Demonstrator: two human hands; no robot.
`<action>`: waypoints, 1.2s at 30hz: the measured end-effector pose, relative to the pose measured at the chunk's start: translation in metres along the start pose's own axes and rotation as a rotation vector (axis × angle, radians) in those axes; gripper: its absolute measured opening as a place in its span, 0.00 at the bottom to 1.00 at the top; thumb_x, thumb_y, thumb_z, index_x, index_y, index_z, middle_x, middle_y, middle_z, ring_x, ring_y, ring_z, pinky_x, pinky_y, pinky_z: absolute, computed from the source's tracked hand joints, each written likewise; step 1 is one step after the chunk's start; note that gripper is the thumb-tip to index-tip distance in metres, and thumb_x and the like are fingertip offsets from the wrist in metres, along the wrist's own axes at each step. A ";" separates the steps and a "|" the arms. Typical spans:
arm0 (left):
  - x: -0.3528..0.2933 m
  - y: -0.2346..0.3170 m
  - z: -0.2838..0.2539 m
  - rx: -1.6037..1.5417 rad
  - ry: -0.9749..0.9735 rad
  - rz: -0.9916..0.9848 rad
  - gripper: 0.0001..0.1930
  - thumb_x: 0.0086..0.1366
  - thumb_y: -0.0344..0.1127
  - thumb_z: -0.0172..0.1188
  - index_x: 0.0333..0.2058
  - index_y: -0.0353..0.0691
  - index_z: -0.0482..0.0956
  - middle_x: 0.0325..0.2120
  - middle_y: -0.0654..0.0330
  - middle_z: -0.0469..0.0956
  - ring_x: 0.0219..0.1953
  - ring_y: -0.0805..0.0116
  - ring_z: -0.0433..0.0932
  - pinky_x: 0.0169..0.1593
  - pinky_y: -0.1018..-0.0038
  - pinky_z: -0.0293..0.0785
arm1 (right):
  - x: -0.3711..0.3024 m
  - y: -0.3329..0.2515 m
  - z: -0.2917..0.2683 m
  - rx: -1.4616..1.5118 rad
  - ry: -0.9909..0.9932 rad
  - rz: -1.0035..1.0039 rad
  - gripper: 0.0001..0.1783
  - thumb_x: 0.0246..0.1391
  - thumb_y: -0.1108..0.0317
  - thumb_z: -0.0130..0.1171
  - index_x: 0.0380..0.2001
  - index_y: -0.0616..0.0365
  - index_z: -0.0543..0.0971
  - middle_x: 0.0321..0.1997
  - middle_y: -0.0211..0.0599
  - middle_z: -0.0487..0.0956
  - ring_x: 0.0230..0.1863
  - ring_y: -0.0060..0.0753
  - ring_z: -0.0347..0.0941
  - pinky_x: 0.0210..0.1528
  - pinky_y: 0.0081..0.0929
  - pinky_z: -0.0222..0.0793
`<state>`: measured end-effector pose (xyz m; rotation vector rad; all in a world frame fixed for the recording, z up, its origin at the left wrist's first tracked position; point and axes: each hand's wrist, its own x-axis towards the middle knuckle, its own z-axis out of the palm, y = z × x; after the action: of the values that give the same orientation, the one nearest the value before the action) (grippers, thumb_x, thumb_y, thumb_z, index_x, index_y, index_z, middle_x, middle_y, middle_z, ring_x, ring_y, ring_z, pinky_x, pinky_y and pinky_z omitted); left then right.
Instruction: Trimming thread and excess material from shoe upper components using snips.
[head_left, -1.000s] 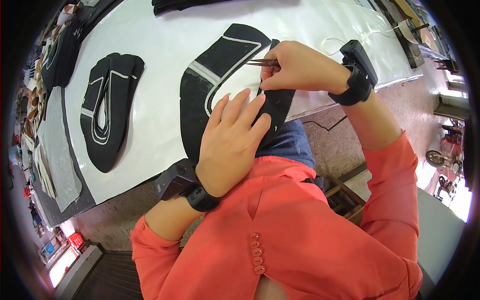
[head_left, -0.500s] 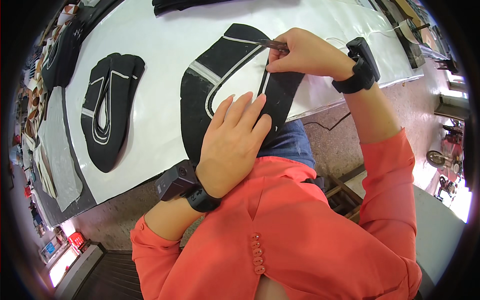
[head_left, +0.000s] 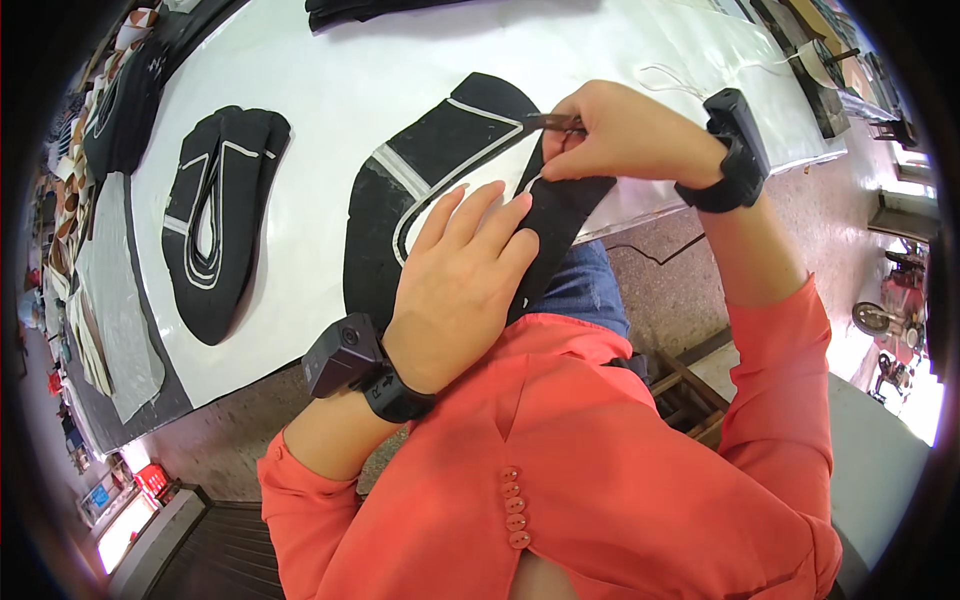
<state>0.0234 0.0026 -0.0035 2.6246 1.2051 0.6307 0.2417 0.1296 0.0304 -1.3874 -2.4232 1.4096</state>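
Note:
A curved black shoe upper [head_left: 384, 250] with white trim along its inner edge lies on the white tabletop in front of me. My left hand [head_left: 462, 265] rests on it palm down, fingers stretched and slightly apart. At the upper right, my right hand [head_left: 600, 130] is closed, thumb and forefinger pinching the upper's edge by the white trim. A slim dark metal tool [head_left: 552, 122] pokes out leftward from this hand; its full shape is hidden by the fingers. Each wrist wears a black strap with a small box.
Another set of black uppers [head_left: 226, 220] with white trim lies folded at the left. A dark stack [head_left: 370, 8] sits at the far edge, and white cord [head_left: 675, 78] trails at the far right. The white table [head_left: 310, 240] ends close to my body.
The upper has shifted slightly left and toward me, with its right side bunched more under my right hand. My right hand has come a little nearer; my left hand has barely moved.

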 end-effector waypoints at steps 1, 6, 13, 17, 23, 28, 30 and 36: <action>0.001 0.000 0.000 0.001 0.000 0.001 0.10 0.59 0.23 0.57 0.40 0.38 0.78 0.54 0.58 0.78 0.61 0.52 0.72 0.65 0.52 0.68 | 0.001 0.004 -0.004 0.000 0.001 -0.001 0.11 0.48 0.65 0.69 0.25 0.63 0.82 0.20 0.26 0.75 0.24 0.17 0.69 0.28 0.22 0.66; 0.002 -0.001 0.001 -0.026 0.010 0.004 0.09 0.58 0.22 0.57 0.39 0.38 0.78 0.53 0.57 0.78 0.60 0.51 0.73 0.64 0.53 0.69 | 0.005 0.004 -0.006 -0.006 0.092 -0.084 0.11 0.49 0.64 0.68 0.26 0.62 0.82 0.20 0.25 0.74 0.23 0.16 0.67 0.28 0.21 0.65; 0.008 -0.003 0.001 -0.027 0.014 0.031 0.11 0.57 0.23 0.58 0.40 0.37 0.78 0.51 0.55 0.79 0.58 0.51 0.75 0.62 0.53 0.70 | 0.011 0.013 -0.004 -0.059 0.127 -0.074 0.12 0.48 0.63 0.67 0.25 0.62 0.82 0.18 0.28 0.74 0.22 0.19 0.68 0.27 0.23 0.66; 0.019 -0.007 0.005 -0.052 0.034 0.034 0.15 0.56 0.23 0.60 0.43 0.36 0.79 0.50 0.55 0.79 0.57 0.51 0.75 0.62 0.54 0.70 | 0.012 0.012 -0.003 -0.070 0.139 -0.066 0.12 0.47 0.63 0.66 0.25 0.63 0.82 0.19 0.29 0.74 0.22 0.20 0.69 0.27 0.23 0.66; 0.032 -0.013 0.012 0.024 0.080 0.067 0.16 0.55 0.22 0.61 0.44 0.38 0.80 0.49 0.57 0.79 0.56 0.52 0.75 0.62 0.56 0.70 | 0.015 0.016 -0.004 -0.090 0.095 -0.065 0.11 0.47 0.64 0.66 0.26 0.63 0.82 0.19 0.30 0.75 0.23 0.20 0.69 0.28 0.24 0.67; 0.039 -0.018 0.016 0.030 0.088 0.085 0.15 0.55 0.22 0.61 0.43 0.38 0.79 0.51 0.57 0.79 0.57 0.53 0.74 0.62 0.57 0.70 | 0.008 0.024 -0.011 -0.032 0.186 -0.102 0.10 0.48 0.65 0.65 0.26 0.63 0.82 0.20 0.28 0.76 0.25 0.17 0.69 0.30 0.21 0.67; 0.041 -0.020 0.017 0.014 0.073 0.086 0.15 0.56 0.22 0.61 0.43 0.38 0.79 0.52 0.57 0.78 0.58 0.52 0.74 0.62 0.57 0.70 | 0.010 0.024 -0.008 -0.042 0.185 -0.077 0.10 0.48 0.65 0.65 0.26 0.63 0.82 0.20 0.28 0.75 0.25 0.16 0.69 0.30 0.21 0.67; 0.046 -0.023 0.015 -0.022 0.077 0.091 0.13 0.58 0.23 0.62 0.43 0.38 0.78 0.52 0.58 0.78 0.59 0.51 0.73 0.62 0.58 0.70 | -0.001 0.024 0.005 -0.135 0.320 -0.163 0.10 0.49 0.65 0.66 0.28 0.62 0.83 0.24 0.36 0.80 0.26 0.25 0.74 0.32 0.24 0.70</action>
<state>0.0416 0.0526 -0.0103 2.6720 1.0980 0.7628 0.2569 0.1304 0.0113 -1.2877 -2.3888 0.9244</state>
